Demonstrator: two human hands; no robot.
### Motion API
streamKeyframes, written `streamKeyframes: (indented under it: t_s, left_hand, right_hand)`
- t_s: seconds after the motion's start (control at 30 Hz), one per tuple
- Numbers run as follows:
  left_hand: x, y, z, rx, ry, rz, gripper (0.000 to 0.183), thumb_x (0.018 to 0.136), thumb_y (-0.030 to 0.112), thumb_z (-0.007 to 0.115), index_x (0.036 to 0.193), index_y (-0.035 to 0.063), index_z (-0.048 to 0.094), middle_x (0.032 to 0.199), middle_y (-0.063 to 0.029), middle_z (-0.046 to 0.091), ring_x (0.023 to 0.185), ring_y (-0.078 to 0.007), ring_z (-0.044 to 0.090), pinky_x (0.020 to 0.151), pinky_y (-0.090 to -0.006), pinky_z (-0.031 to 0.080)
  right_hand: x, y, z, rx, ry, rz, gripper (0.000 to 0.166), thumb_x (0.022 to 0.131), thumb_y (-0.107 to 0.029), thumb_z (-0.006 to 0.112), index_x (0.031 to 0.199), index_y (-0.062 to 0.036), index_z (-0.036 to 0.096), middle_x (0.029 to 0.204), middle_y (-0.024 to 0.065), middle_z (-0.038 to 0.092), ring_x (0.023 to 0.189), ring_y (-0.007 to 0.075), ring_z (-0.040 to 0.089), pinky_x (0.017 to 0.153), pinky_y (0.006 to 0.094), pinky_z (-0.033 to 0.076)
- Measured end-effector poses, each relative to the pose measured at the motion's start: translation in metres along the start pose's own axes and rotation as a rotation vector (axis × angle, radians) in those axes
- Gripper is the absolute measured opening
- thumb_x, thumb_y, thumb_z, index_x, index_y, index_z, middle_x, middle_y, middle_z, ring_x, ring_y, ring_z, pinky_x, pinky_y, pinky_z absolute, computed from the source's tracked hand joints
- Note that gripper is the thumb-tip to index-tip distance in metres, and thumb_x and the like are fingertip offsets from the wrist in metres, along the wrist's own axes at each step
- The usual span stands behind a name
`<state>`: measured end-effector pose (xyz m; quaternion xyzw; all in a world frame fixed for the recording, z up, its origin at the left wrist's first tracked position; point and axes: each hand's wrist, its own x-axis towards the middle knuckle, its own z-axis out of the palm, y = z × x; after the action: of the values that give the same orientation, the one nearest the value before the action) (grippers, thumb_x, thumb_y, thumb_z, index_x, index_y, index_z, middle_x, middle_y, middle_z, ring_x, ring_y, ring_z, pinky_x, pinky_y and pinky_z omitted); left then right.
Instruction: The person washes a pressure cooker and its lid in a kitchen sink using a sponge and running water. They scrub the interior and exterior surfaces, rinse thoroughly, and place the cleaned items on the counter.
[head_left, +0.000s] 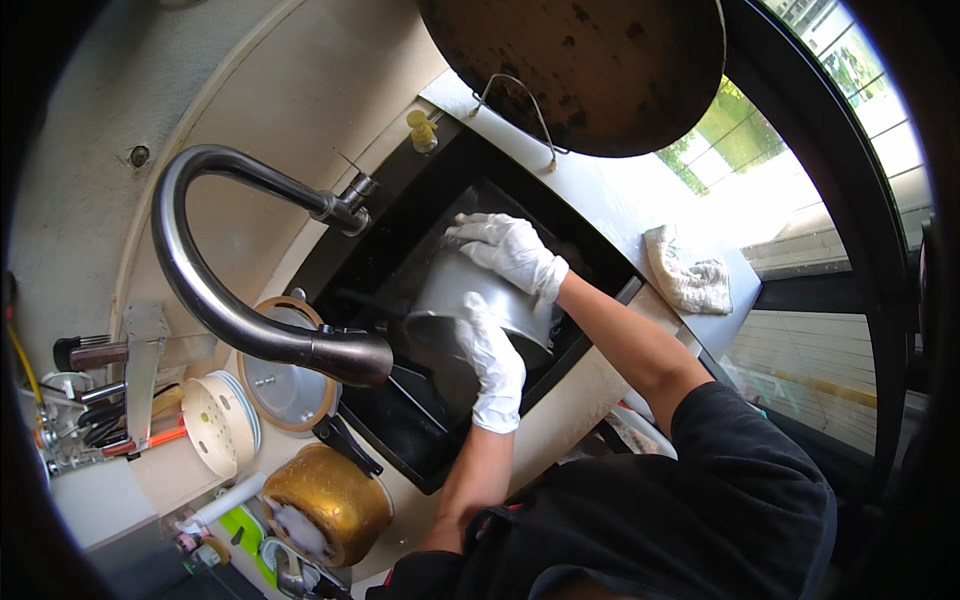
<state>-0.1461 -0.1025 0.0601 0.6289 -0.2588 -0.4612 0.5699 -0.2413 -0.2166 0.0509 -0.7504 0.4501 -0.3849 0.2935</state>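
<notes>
A silvery metal pot (480, 289) lies tilted inside the black sink (420, 465), its rim toward me. My left hand (491, 360), in a white glove, is at the near rim, with fingers along the pot's wall; the thumb side is partly hidden. My right hand (514, 251), also white-gloved, rests spread over the pot's far upper side, its fingertips blurred. Above the sink's left part hangs the head of a curved metal faucet (352, 358); no water is plainly seen running from it. The inside of the pot is mostly hidden.
Left of the sink stand a pressure-cooker lid (289, 382), a perforated cream basket (214, 427) and a utensil holder with knives (142, 375). A golden pot (330, 502) lies below them. A soap pump (421, 131), a large round pan (585, 67) and a cloth (686, 270) are beyond the sink.
</notes>
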Motion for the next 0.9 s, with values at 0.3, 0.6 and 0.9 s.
streamKeyframes:
  t_s: [0.3,0.6,0.9]
  left_hand:
    - [0.071,0.02,-0.073,-0.342,0.077,-0.461,0.047,0.093,0.035,0.049,0.12,-0.0043,0.053,0.12,-0.0179,0.058,0.105,-0.0304,0.059,0.092,-0.0427,0.048]
    - [0.099,-0.032,-0.129,-0.448,0.142,-0.455,0.051,0.094,0.037,0.05,0.129,-0.0001,0.046,0.127,-0.0166,0.053,0.114,-0.0291,0.054,0.098,-0.042,0.045]
    - [0.097,-0.046,-0.135,-0.392,0.068,-0.464,0.054,0.099,0.043,0.042,0.137,0.0054,0.041,0.134,-0.0154,0.049,0.122,-0.0293,0.049,0.103,-0.0442,0.042]
  right_hand:
    - [-0.104,-0.068,0.037,-0.4,-0.101,-0.114,0.046,0.084,-0.027,0.059,0.128,-0.0156,0.055,0.132,0.0107,0.053,0.129,0.0311,0.041,0.101,0.0605,0.032]
    - [0.021,-0.086,0.085,-0.414,-0.43,-0.158,0.027,0.08,-0.026,0.062,0.103,-0.0143,0.068,0.102,0.0023,0.066,0.106,0.0228,0.06,0.084,0.0443,0.048]
    - [0.053,-0.086,0.118,-0.505,-0.738,0.022,0.024,0.08,-0.027,0.062,0.095,-0.0105,0.07,0.087,0.0078,0.068,0.102,0.0239,0.062,0.087,0.0511,0.044]
